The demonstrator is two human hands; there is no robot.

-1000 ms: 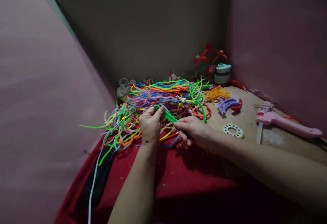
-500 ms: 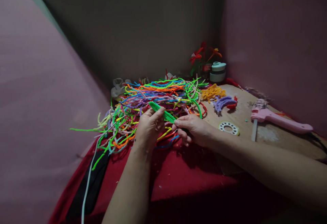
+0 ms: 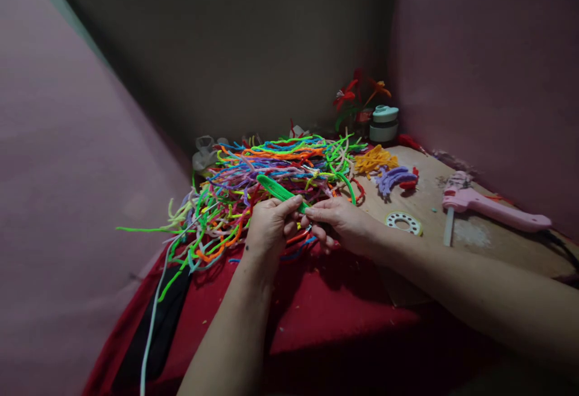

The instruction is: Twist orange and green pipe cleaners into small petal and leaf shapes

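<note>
A flat, leaf-shaped piece of green pipe cleaner (image 3: 277, 189) slants between my two hands, its rounded far end pointing up and to the left. My left hand (image 3: 270, 225) pinches it near its lower end with thumb and fingers. Close beside, my right hand (image 3: 335, 220) grips the lower tip, the thumb on top. Fingers cover that tip, so its shape there is hidden. Just behind the hands lies a heap of pipe cleaners (image 3: 275, 161) in many colours.
A pink glue gun (image 3: 502, 208) rests on the board (image 3: 434, 173) at the right, near a white ring with holes (image 3: 404, 223), purple pieces (image 3: 394, 180) and orange pieces (image 3: 376, 158). Red flowers (image 3: 347, 94) and a lidded container (image 3: 384, 123) stand behind. A white cable (image 3: 152, 323) crosses at left.
My left hand has slid down the green piece toward its lower end, so the two hands are now nearly touching. More of the piece's far end shows. The view has shifted slightly.
</note>
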